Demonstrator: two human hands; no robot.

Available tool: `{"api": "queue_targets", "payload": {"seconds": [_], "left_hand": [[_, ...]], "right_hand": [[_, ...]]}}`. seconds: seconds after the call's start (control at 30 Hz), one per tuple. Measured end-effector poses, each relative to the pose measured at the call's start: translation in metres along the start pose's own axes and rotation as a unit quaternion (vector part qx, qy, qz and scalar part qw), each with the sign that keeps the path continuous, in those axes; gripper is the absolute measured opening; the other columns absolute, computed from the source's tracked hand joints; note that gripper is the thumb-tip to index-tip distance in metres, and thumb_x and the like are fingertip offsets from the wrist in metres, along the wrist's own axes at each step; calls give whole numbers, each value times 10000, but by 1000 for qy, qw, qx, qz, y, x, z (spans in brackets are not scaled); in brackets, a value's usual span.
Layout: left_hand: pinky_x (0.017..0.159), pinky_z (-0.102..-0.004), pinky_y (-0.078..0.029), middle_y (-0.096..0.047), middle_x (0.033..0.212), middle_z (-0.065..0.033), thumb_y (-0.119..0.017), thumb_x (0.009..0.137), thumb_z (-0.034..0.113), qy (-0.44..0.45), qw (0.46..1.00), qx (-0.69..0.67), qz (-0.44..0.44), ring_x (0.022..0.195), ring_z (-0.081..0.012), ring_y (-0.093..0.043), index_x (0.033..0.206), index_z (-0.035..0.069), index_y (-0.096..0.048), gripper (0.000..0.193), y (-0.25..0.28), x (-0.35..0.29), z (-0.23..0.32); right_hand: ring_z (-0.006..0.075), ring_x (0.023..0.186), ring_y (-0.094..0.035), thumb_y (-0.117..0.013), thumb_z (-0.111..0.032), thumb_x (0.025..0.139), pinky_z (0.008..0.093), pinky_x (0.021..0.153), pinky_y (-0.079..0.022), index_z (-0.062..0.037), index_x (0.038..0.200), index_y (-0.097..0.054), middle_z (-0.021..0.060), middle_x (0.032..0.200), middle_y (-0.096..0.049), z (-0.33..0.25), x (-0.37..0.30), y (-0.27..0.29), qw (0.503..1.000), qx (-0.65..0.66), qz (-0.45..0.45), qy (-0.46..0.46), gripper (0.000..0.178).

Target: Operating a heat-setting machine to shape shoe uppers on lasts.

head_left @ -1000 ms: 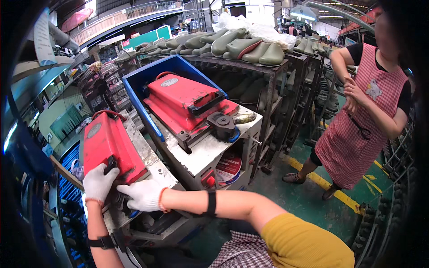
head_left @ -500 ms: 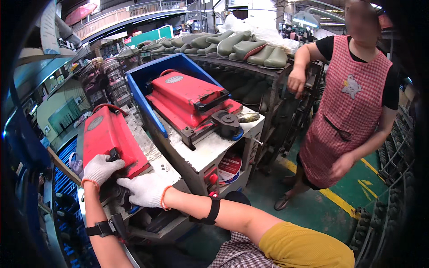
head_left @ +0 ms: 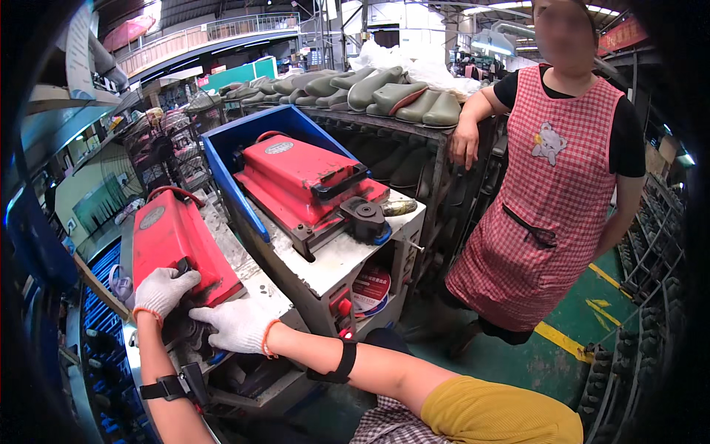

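Factory floor stretches green behind you, with racks of grey-green boot forms (head_left: 384,92) along the back and a person in a red checked apron (head_left: 547,214) leaning on the rack at your right. You have two red press lids before you: the far red lid (head_left: 303,174) sits on its own metal base beside a blue tray wall (head_left: 229,181), and the near red lid (head_left: 174,248) lies on the worn surface (head_left: 325,259) right under your hands. Its long axis runs from you up and away, tilted slightly left, handle end farthest from you. Your left hand (head_left: 161,291) is gloved and curled on the lid's near edge; your right hand (head_left: 235,324), also gloved, lies flat just beside it on the dark part below. Since the earlier frame both hands have stayed on that near end, and the apron-wearer has stepped closer to the rack
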State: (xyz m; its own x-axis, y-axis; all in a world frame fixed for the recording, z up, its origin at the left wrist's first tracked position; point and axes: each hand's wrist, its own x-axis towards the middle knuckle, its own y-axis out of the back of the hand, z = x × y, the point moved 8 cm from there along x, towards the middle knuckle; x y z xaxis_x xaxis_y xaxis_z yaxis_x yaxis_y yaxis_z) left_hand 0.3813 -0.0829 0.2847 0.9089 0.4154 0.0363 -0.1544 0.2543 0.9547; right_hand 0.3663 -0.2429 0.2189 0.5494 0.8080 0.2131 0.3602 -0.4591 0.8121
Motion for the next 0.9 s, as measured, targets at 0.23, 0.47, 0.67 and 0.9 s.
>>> {"api": "queue_targets", "payload": {"seconds": [0.23, 0.47, 0.67, 0.9], "left_hand": [[811, -412, -547, -761, 861, -206, -664, 775, 691, -6, 1000, 12, -3, 837, -348, -750, 884, 55, -808, 661, 2, -3, 3], [736, -392, -528, -740, 773, -157, -685, 783, 675, -11, 1000, 10, 11, 757, -286, -732, 834, 59, -794, 628, -3, 8, -9], [682, -361, -513, -733, 715, -110, -710, 792, 656, -12, 1000, 16, 19, 692, -223, -719, 820, 61, -799, 602, -3, 10, -11], [724, -375, -529, -752, 760, -132, -705, 786, 661, -21, 999, 22, 21, 738, -252, -739, 841, 52, -803, 620, -8, 13, -12]], "right_hand": [[413, 966, -744, -690, -265, 872, 534, 840, -583, -166, 1508, -545, 225, 1049, -759, 0, -1, 2, 1000, 10, 17, 3, 660], [440, 904, -744, -720, -291, 860, 547, 801, -584, -38, 1369, -494, 253, 980, -749, 5, -1, -2, 998, 30, 62, -7, 611], [453, 905, -740, -724, -333, 870, 549, 800, -581, -1, 1193, -479, 267, 918, -739, 10, 0, -4, 997, 43, 62, -34, 523], [441, 933, -741, -705, -351, 887, 551, 834, -572, -27, 1135, -577, 245, 949, -750, 8, -1, 0, 998, 30, 44, -33, 428]]}}
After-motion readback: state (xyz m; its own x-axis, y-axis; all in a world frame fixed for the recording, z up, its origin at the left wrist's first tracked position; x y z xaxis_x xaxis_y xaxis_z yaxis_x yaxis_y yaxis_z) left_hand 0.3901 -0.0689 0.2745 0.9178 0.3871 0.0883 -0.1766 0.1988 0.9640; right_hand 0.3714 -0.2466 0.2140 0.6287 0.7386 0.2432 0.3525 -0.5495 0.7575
